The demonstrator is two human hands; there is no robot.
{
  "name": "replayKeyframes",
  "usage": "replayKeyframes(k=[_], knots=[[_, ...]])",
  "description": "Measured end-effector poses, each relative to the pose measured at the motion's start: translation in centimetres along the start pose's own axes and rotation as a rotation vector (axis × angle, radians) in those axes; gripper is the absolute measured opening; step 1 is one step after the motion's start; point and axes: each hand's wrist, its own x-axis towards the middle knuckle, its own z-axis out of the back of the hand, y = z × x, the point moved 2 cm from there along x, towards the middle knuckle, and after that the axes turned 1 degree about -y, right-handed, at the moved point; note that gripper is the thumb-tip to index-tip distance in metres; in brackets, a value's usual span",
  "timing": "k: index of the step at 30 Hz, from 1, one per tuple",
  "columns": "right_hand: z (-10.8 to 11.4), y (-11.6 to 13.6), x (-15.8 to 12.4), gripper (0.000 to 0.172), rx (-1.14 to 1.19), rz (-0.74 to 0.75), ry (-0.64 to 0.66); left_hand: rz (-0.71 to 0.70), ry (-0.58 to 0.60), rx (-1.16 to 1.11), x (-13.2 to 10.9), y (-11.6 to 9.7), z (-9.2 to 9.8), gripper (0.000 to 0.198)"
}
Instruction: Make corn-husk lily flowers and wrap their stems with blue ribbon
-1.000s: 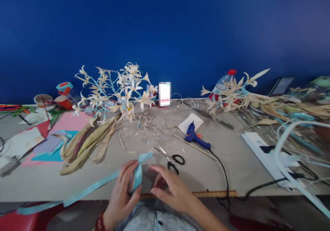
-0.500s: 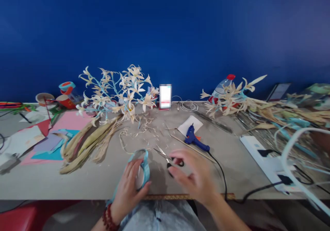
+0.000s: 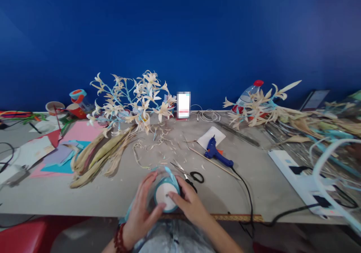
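Note:
A roll of light blue ribbon (image 3: pixel 166 193) with a white core faces me at the near edge of the grey table (image 3: pixel 248 185). My left hand (image 3: pixel 142 211) is wrapped round its left side, fingers curled over the top and thumb on the white face. My right hand (image 3: pixel 190 202) presses its fingertips on the roll's right side. A loose end of blue ribbon hangs down past my left wrist. Black-handled scissors (image 3: pixel 189 176) lie just beyond my right hand.
A blue glue gun (image 3: pixel 214 152) lies on white paper with its black cord running off the front edge. Dried husks (image 3: pixel 98 157) and a cream flower spray (image 3: pixel 135 99) lie left; more flowers, a bottle (image 3: pixel 248 93) and a white power strip (image 3: pixel 299 178) are on the right. Coloured papers (image 3: pixel 60 153) lie far left.
My right hand came back from near the scissors to the ribbon roll. The roll has turned so that its white face points at me, and both hands now hold it.

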Motion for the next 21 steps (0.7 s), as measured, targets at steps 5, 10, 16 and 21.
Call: replayKeyframes(k=[5, 10, 16, 21], knots=[[0.2, 0.7, 0.4, 0.036, 0.116, 0.048, 0.063, 0.397, 0.059, -0.463, 1.0, -0.2, 0.8, 0.033], [0.2, 0.9, 0.1, 0.041, 0.170, 0.105, 0.051, 0.552, 0.096, -0.782, 1.3, -0.4, 0.2, 0.038], [0.4, 1.1, -0.1, 0.026, 0.261, 0.079, -0.040, 0.582, 0.147, -0.783, -0.1, -0.1, 0.0, 0.030], [0.6, 2.3, 0.4, 0.023, 0.612, 0.047, -0.145, 0.745, -0.060, -0.861, -0.9, 0.9, 0.7, 0.034]])
